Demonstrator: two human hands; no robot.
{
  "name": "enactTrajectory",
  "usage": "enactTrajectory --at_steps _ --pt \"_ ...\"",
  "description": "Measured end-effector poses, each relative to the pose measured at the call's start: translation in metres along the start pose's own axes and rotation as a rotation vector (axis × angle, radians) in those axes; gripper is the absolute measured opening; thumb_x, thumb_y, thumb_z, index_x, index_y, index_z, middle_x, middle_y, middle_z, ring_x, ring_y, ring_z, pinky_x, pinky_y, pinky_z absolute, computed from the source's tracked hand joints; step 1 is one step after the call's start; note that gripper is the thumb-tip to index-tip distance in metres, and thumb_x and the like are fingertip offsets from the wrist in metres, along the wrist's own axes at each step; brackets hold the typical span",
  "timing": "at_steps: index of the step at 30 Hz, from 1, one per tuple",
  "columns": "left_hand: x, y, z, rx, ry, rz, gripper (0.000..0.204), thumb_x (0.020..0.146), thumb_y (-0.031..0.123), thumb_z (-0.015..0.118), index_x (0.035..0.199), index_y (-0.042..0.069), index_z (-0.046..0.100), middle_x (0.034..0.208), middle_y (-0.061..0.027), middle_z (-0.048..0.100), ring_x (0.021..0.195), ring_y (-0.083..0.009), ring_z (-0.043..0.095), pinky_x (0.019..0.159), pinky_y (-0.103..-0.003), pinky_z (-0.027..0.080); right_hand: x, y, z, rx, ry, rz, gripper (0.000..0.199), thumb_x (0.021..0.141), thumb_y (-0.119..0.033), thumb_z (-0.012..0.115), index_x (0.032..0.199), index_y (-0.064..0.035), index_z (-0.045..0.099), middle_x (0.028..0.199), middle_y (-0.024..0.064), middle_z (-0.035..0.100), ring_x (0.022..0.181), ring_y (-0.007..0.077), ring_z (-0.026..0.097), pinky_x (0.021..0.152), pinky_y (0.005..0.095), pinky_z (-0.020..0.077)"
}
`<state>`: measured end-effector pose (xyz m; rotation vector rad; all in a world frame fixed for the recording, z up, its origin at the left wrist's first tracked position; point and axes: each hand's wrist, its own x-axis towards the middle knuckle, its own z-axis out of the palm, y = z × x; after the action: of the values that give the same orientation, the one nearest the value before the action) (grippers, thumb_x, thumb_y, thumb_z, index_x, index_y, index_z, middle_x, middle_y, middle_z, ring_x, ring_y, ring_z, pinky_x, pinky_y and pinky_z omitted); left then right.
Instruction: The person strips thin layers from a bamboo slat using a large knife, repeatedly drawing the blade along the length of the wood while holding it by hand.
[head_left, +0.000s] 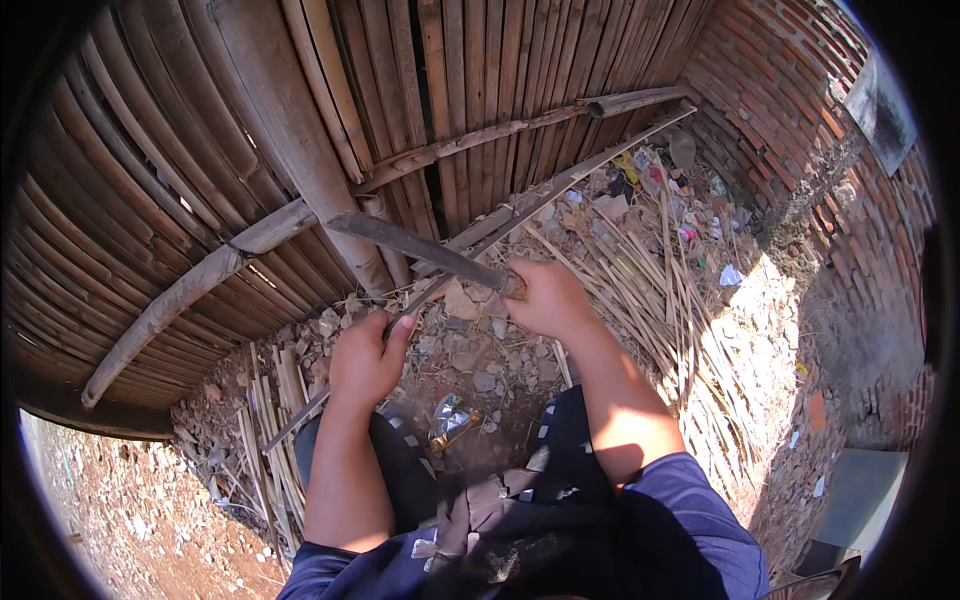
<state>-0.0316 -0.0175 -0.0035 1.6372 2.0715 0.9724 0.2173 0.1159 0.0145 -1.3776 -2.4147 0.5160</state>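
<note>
At the far left, a slatted wall [110, 230] leans over the scene, braced by a crooked pole [185, 290]. Below it, a bunch of cut sticks [262, 420] lies against the rubble [475, 355].

The left hand [364, 358] comes next, closed around a long, thin strip [580, 182]. One short end of the strip sticks out below this hand, toward the lower left; the much longer part runs past the fingers and away to the upper right, its far end near the brick wall [770, 120]. Its long axis is thus a diagonal — low on the left, high on the right. The left forearm rises almost straight from the lower edge, the thumb lying along the strip.

Between the hands, a machete [430, 246] crosses the strip, its blade pointing to the upper left; whether blade and strip touch, I cannot tell. The right hand [548, 298] grips the machete's handle, knuckles up, the forearm slanting up and leftward from a dark blue sleeve [690, 510]. The strip passes on the far side of this hand, apart from it.

Farther right, a pile of loose sticks [650, 300] spreads over the ground — partly in bright sun — before the brick wall.
</note>
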Motion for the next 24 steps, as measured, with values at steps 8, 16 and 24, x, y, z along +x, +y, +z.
enactTrajectory --at_steps 8,16,24 --pt "-0.003 0.007 0.004 0.065 0.036 0.022 0.040 0.101 0.039 0.064 0.091 0.000 0.067 0.080 -0.0254 0.066 0.080 -0.0467 0.065 0.071 -0.051 0.050 0.002 -0.024 0.007 0.016 -0.091 0.037 0.033 0.083 -0.030 0.077 0.108 -0.0095 0.073 0.089 0.0196 0.072 0.088 0.0401 0.071 0.077 0.0487 0.0552" --pt "-0.005 0.012 0.002 0.085 -0.049 -0.022 0.039 0.102 0.038 0.063 0.091 0.001 0.068 0.082 -0.0254 0.068 0.083 -0.0483 0.066 0.073 -0.055 0.050 0.024 0.049 0.000 0.344 0.070 0.250 0.040 0.082 -0.032 0.077 0.116 -0.0100 0.074 0.100 0.0203 0.075 0.096 0.0401 0.071 0.085 0.0467 0.0553" --pt "-0.005 0.011 0.000 0.087 -0.152 0.021 0.039 0.103 0.036 0.061 0.089 -0.001 0.067 0.084 -0.0271 0.067 0.083 -0.0488 0.065 0.074 -0.056 0.050 0.007 0.016 0.002 0.094 -0.164 0.073 0.039 0.082 -0.028 0.079 0.113 -0.0049 0.073 0.090 0.0179 0.075 0.084 0.0333 0.073 0.079 0.0445 0.0560"
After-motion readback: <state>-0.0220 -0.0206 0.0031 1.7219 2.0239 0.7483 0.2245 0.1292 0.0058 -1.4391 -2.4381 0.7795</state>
